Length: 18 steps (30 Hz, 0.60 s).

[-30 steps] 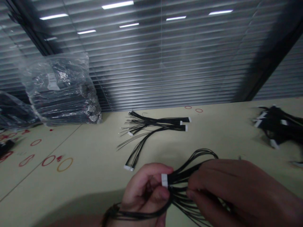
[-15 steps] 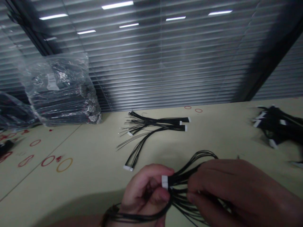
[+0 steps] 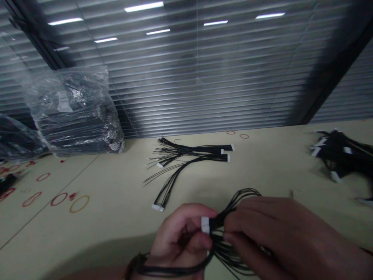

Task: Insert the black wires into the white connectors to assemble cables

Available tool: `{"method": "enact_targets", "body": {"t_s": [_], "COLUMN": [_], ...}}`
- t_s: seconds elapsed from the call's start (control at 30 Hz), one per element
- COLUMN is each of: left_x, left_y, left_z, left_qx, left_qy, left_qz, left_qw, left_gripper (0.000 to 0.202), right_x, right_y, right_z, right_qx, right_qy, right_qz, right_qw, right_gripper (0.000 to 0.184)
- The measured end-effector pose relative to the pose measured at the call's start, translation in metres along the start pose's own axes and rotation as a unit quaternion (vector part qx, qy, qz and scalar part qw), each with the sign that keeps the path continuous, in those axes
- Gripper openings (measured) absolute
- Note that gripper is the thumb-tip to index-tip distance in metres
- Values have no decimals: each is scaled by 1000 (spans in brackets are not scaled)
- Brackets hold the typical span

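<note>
My left hand [image 3: 183, 233] is closed around a white connector [image 3: 205, 225] at the end of a black wire harness [image 3: 245, 193]. Thumb and forefinger pinch the connector from two sides. Just to its right, my right hand [image 3: 271, 233] has thumb and fingers pressed together on the black wires where they leave the connector; the exact wire it pinches is hidden. Several wires fan out below, and one bunch loops back over my left wrist. Beyond my hands lie several finished-looking black harnesses [image 3: 201, 157] with white connectors and loose wire ends.
A clear plastic bag [image 3: 78, 120] packed with dark wires stands at the back left. Red rubber bands [image 3: 59, 192] and a yellow band [image 3: 79, 196] lie on the left. More black harnesses [image 3: 344, 155] are piled at the right. Window blinds [image 3: 204, 77] rise behind the table.
My right hand has moved slightly left along the wires, nearer the connector. My left hand has shifted a little to the right and keeps its hold.
</note>
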<state>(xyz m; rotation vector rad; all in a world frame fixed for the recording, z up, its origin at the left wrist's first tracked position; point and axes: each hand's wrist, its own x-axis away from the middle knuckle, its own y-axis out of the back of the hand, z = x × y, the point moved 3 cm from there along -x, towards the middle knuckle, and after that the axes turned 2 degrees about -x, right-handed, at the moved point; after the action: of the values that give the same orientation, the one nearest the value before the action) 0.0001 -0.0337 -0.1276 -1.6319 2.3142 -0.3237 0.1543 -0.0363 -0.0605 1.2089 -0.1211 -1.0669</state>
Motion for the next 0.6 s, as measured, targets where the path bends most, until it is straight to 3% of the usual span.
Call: {"method": "enact_targets", "body": {"t_s": [0.13,0.23,0.3,0.37,0.47,0.53,0.6], "left_x": [-15,-26,-29,-30,-28,-27,-27], "left_y": [10,17,20,21,20,19,19], "left_z": [-3,-12,-15,-16,-16,-15,-14], "left_qx": [-58,-83,-80,-70,-69,-77,-85], "left_qy": [56,64,66,67,62,60,61], "left_qz": [-99,-163,-186,-198,-197,-191,-188], "left_qw": [992,981,977,975,976,977,977], "left_gripper": [20,26,30,33,34,32,30], "right_x": [-2,14,24,26,12,-1,-12], "right_y": [20,24,16,0,-23,-30,-27], "right_z": [-2,-11,-15,-19,-21,-19,-18], "right_qx": [156,216,229,199,113,47,-13], "right_qy": [58,64,86,61,-60,-109,-116], "right_qz": [-54,-43,-18,34,141,177,182], "right_qw": [985,973,969,978,982,977,976], "right_gripper": [17,13,16,22,24,25,29]}}
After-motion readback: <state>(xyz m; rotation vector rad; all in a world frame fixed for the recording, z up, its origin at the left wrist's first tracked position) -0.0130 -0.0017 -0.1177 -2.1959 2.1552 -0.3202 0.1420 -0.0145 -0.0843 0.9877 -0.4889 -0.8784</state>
